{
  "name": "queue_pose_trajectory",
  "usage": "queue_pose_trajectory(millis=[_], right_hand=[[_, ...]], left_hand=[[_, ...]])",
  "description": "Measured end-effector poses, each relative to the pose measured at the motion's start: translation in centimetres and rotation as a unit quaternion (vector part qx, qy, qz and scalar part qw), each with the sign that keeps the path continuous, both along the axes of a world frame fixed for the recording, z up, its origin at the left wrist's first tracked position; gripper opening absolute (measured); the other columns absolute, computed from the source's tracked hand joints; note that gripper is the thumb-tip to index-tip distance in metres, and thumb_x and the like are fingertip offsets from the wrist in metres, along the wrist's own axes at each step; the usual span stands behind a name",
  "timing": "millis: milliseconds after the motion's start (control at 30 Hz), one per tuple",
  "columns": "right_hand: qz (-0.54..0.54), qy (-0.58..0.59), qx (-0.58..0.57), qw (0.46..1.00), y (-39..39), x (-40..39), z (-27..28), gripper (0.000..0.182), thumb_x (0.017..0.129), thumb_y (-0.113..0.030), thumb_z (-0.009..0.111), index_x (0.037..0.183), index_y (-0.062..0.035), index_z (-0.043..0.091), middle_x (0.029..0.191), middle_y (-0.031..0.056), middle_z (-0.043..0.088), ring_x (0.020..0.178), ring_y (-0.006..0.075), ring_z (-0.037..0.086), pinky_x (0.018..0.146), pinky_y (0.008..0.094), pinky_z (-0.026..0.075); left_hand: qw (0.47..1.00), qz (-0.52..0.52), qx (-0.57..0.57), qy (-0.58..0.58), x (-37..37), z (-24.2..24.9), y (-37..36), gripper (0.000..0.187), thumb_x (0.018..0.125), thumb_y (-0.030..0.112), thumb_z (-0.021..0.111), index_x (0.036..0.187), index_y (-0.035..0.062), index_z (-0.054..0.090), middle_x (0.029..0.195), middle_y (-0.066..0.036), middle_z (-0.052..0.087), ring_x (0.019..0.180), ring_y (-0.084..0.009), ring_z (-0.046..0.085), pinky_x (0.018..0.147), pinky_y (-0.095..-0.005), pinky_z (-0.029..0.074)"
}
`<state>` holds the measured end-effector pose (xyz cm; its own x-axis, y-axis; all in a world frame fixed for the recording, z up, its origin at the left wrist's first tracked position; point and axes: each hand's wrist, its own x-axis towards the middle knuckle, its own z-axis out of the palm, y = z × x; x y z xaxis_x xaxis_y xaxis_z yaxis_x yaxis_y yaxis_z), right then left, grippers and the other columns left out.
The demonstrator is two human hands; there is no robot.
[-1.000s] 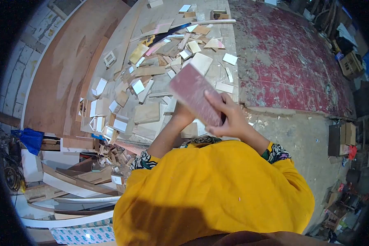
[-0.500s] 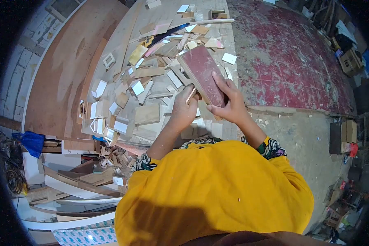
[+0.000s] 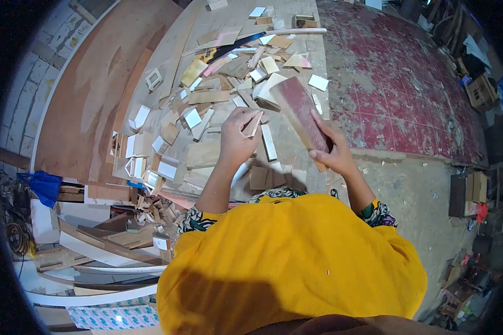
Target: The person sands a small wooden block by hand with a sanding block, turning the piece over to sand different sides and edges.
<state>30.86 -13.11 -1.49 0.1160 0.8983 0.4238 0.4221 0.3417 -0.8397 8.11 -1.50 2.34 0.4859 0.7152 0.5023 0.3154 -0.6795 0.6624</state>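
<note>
My right hand (image 3: 334, 148) grips a wooden block with a dark red face (image 3: 302, 109), probably a sanding block, tilted and slightly smeared by motion. My left hand (image 3: 240, 137) is closed around a small thin piece of wood (image 3: 252, 124), whose pale edge shows between thumb and fingers. The block and the small piece are apart. Below and beyond both hands, loose wood offcuts (image 3: 208, 96) lie scattered over the worktable. A narrow white-faced strip (image 3: 269, 142) lies between my hands.
A large brown board (image 3: 86, 106) runs along the left. Red, worn tiled floor (image 3: 391, 89) lies at the right. Curved wood strips (image 3: 106, 248) are stacked at the lower left. Cardboard boxes (image 3: 475, 187) stand at the right edge. A handsaw (image 3: 235, 46) lies among the offcuts.
My hands have moved apart. The red-faced block has shifted right and turned more edge-on, while my left hand has moved left with the small wood piece.
</note>
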Motion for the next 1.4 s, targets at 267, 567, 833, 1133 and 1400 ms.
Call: queue_pose_trajectory(millis=[267,567,833,1133,1400], right_hand=[[0.072,-0.089,-0.078,0.99,-2.5,-2.8,2.0,0.087,0.058,-0.04,0.078,0.138,-0.019,0.049,0.096,0.018,0.054,0.085,0.0344,0.059,0.078,0.0363,0.048],[0.104,-0.112,-0.082,0.985,-2.0,-3.0,1.6,0.087,0.058,-0.034,0.077,0.138,-0.0167,0.049,0.103,0.0172,0.054,0.091,0.0318,0.059,0.082,0.0352,0.046],[0.093,-0.131,-0.053,0.986,-1.3,-3.5,2.0,0.086,0.058,-0.041,0.077,0.137,-0.0204,0.051,0.095,0.02,0.053,0.085,0.0371,0.061,0.075,0.0375,0.049],[0.088,-0.139,-0.014,0.986,-1.0,-4.3,2.1,0.087,0.061,-0.036,0.075,0.14,-0.0164,0.046,0.101,0.0179,0.052,0.088,0.0306,0.057,0.079,0.0357,0.045],[0.072,-0.096,-0.007,0.993,-0.9,-4.1,2.4,0.088,0.058,-0.04,0.078,0.139,-0.0205,0.049,0.096,0.0179,0.053,0.083,0.0353,0.061,0.076,0.0383,0.05]], left_hand=[[0.99,0.065,-0.098,0.08,0.3,0.4,0.4,0.087,0.068,0.002,0.071,0.146,0.0142,0.032,0.087,-0.013,0.066,0.08,-0.0299,0.066,0.074,-0.0359,0.051],[0.993,0.044,-0.08,0.08,-1.2,0.7,0.5,0.113,0.071,0.006,0.072,0.151,0.0129,-0.008,0.088,-0.015,0.067,0.079,-0.0314,0.066,0.074,-0.0363,0.052],[0.992,0.074,-0.083,0.067,-1.8,1.1,0.1,0.114,0.072,0.005,0.072,0.15,0.0148,-0.01,0.09,-0.016,0.067,0.08,-0.0314,0.067,0.073,-0.0366,0.052],[0.995,0.039,-0.086,-0.018,-1.4,1.1,-0.3,0.113,0.072,0.002,0.071,0.151,0.0134,-0.009,0.085,-0.011,0.066,0.078,-0.0237,0.065,0.074,-0.0342,0.051],[0.992,0.094,-0.022,0.085,-0.9,1.3,0.4,0.11,0.072,0.001,0.067,0.151,0.0143,-0.008,0.092,-0.014,0.068,0.087,-0.0269,0.066,0.083,-0.0361,0.05]])
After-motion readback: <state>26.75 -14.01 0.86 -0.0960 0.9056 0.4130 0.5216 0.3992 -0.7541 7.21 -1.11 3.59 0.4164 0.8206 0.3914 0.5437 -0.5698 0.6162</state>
